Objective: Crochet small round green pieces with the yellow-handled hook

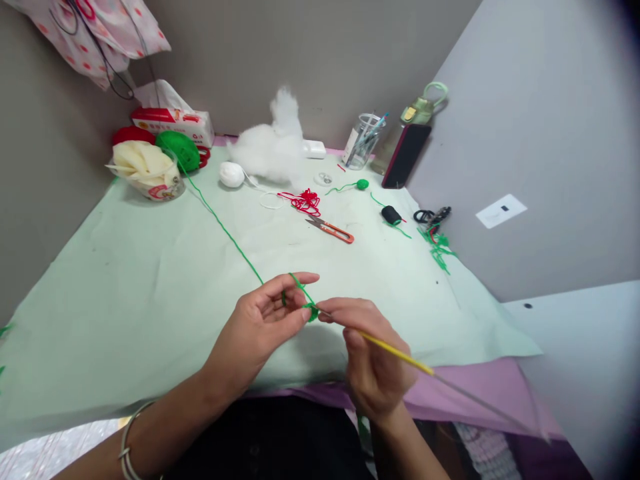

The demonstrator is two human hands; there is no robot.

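Note:
My left hand (pixel 265 317) pinches a small green crocheted piece (pixel 313 311) between thumb and fingers, with green yarn (pixel 225 230) looped over its raised index finger. That strand runs back to a green yarn ball (pixel 179 151) at the back left. My right hand (pixel 375 347) is closed around a crochet hook (pixel 395 351) with a yellow handle, and the hook's metal tip meets the green piece. The hook's long rear end points down to the right. Fingers partly cover the piece, so its shape is unclear.
Orange-handled snips (pixel 333 230) and tangled red yarn (pixel 305 201) lie mid-table. Behind them are white stuffing (pixel 273 147) and a white yarn ball (pixel 232 175). A tub (pixel 150 180) stands left; a jar (pixel 359 143), a phone (pixel 406 157) and black yarn (pixel 391 215) are right.

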